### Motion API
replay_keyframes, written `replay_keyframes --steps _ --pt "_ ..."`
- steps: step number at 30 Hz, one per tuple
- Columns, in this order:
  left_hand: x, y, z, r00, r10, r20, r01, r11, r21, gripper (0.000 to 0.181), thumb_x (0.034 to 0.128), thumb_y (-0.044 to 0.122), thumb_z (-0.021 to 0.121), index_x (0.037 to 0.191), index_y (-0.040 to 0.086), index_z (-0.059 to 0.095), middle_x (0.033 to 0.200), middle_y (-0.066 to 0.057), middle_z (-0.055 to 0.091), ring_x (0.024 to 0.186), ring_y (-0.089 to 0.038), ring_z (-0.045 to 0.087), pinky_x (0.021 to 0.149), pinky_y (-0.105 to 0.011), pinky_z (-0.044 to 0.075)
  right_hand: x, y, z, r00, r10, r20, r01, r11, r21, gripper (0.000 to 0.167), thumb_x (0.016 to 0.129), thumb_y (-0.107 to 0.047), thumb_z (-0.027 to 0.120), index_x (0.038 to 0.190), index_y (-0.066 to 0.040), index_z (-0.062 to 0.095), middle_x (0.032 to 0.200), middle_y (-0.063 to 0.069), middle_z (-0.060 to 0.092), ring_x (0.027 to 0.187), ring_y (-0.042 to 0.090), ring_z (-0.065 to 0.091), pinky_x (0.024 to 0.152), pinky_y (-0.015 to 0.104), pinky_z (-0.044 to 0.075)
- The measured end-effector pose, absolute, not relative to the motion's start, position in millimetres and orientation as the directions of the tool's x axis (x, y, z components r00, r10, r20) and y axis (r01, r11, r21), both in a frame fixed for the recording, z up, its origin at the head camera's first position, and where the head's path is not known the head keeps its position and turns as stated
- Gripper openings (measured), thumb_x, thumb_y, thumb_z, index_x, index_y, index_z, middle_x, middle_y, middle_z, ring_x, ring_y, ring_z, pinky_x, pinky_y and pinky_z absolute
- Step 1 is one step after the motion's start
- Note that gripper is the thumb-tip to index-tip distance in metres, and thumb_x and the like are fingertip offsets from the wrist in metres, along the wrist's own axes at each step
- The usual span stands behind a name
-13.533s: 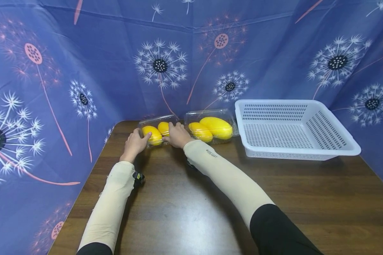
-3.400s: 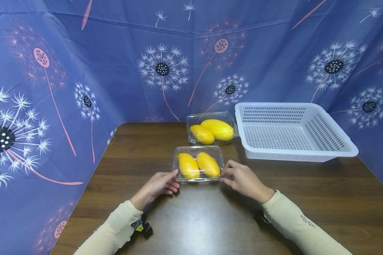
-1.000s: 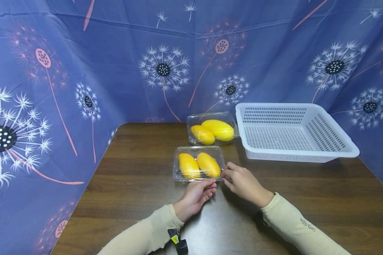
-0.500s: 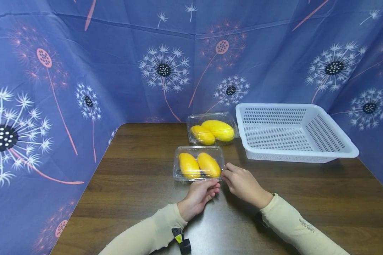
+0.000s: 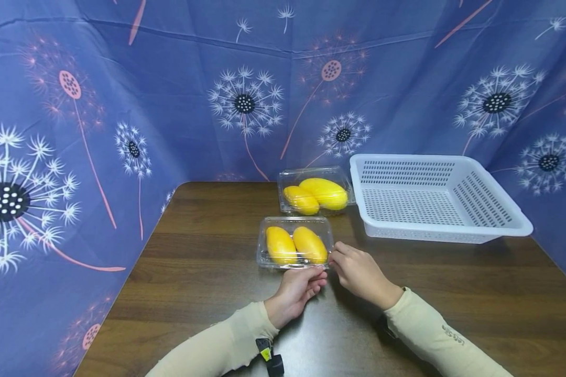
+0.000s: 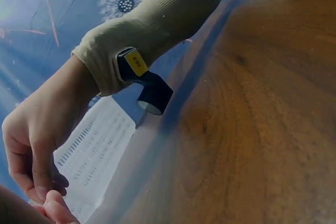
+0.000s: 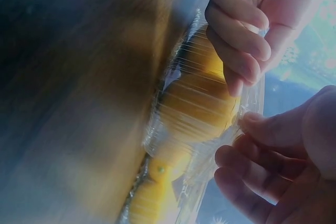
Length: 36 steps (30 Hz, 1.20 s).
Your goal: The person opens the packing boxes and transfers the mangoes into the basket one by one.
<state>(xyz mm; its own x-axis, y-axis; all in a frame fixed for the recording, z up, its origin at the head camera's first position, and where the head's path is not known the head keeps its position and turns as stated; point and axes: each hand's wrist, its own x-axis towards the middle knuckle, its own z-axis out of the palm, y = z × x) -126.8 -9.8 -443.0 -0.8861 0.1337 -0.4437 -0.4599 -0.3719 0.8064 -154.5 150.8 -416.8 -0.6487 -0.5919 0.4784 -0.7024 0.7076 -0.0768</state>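
Observation:
Two yellow mangoes (image 5: pixel 310 245) lie inside a clear plastic clamshell container (image 5: pixel 262 256) on the wooden table. At its front edge, close to the right corner, my left hand (image 5: pixel 293 292) pinches the rim between thumb and fingers. My right hand (image 5: pixel 362 273) holds the right front corner with thumb and forefinger, its other fingers curled. Seen from the right wrist, both hands meet at the lid edge, the left hand (image 7: pixel 239 30) above the right hand (image 7: pixel 283 156). The exact contact under the left fingers is partly hidden.
Behind, a second clear container (image 5: pixel 287 178) holds two larger-looking mangoes (image 5: pixel 327 193). A white perforated basket (image 5: pixel 443 230) stands to its right. A blue dandelion-print cloth (image 5: pixel 179 94) hangs around the table's back and left sides.
The front container came from the back left of the table. My left hand has since slid from its left corner to near its right corner. Over the last half second, hardly anything differs.

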Motion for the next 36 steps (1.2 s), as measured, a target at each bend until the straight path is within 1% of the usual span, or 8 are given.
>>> replay_keyframes --steps 7,13,20,24,29,33,36 --pt "-126.5 -7.1 -444.6 -0.893 0.135 -0.43 -0.448 -0.374 0.812 0.028 0.0914 0.008 0.062 0.112 -0.01 0.063 0.072 0.003 0.067 0.061 -0.003 0.062 0.055 -0.012 0.048 -154.1 149.0 -418.8 -0.638 -0.579 0.507 -0.7 0.711 -0.069 0.014 0.075 -0.002 0.078 0.077 -0.008 0.065 0.075 -0.002 0.053 0.067 0.014 0.055 0.059 0.03 0.05" --pt "-126.0 -5.1 -444.5 -0.888 0.158 -0.432 -0.459 -0.372 0.807 0.026 0.0911 0.007 0.062 0.112 -0.009 0.064 0.073 0.003 0.068 0.062 -0.004 0.063 0.058 -0.013 0.05 -153.4 149.0 -421.1 -0.627 -0.585 0.514 -0.71 0.701 -0.068 0.014 0.075 -0.002 0.077 0.077 -0.009 0.066 0.075 -0.002 0.053 0.066 0.014 0.054 0.059 0.03 0.05" --pt "-127.2 -2.6 -444.1 -0.896 0.131 -0.424 -0.438 -0.407 0.801 0.024 0.0883 0.005 0.064 0.107 -0.009 0.066 0.07 0.001 0.068 0.06 -0.005 0.065 0.057 -0.014 0.052 -154.5 148.2 -420.7 -0.614 -0.586 0.529 -0.71 0.702 -0.046 0.015 0.075 -0.001 0.075 0.076 -0.008 0.062 0.074 -0.001 0.05 0.063 0.014 0.052 0.055 0.029 0.048" --pt "-127.3 -1.2 -443.9 -0.903 0.106 -0.416 -0.42 -0.416 0.806 0.024 0.087 0.005 0.065 0.106 -0.01 0.067 0.068 0.001 0.068 0.059 -0.006 0.065 0.056 -0.014 0.053 -156.9 147.9 -417.5 -0.609 -0.611 0.505 -0.722 0.691 -0.035 0.016 0.076 0.0 0.074 0.077 -0.008 0.06 0.073 -0.001 0.048 0.06 0.014 0.05 0.053 0.029 0.046" --pt "-128.5 0.9 -442.3 -0.911 0.081 -0.405 -0.4 -0.419 0.815 0.023 0.0854 0.004 0.066 0.103 -0.01 0.067 0.067 0.001 0.068 0.057 -0.006 0.064 0.055 -0.014 0.053 -161.6 148.3 -410.4 -0.617 -0.641 0.456 -0.733 0.679 -0.037 0.018 0.075 0.001 0.074 0.076 -0.009 0.059 0.072 -0.002 0.048 0.058 0.014 0.049 0.054 0.029 0.047" --pt "-129.2 2.2 -441.8 -0.916 0.062 -0.397 -0.385 -0.414 0.825 0.022 0.0857 0.004 0.066 0.102 -0.011 0.067 0.065 0.001 0.067 0.056 -0.006 0.064 0.054 -0.014 0.052 -163.3 147.7 -402.2 -0.628 -0.655 0.421 -0.732 0.68 -0.034 0.018 0.075 0.002 0.073 0.077 -0.009 0.06 0.072 -0.002 0.048 0.057 0.013 0.048 0.054 0.029 0.047" --pt "-129.3 0.6 -442.7 -0.914 0.052 -0.403 -0.389 -0.399 0.83 0.024 0.0867 0.004 0.065 0.104 -0.012 0.066 0.064 0.002 0.066 0.055 -0.005 0.063 0.054 -0.014 0.053 -163.3 145.5 -391.8 -0.632 -0.656 0.411 -0.73 0.683 -0.033 0.02 0.072 0.003 0.076 0.081 -0.007 0.061 0.075 0.0 0.05 0.058 0.015 0.05 0.054 0.03 0.049"
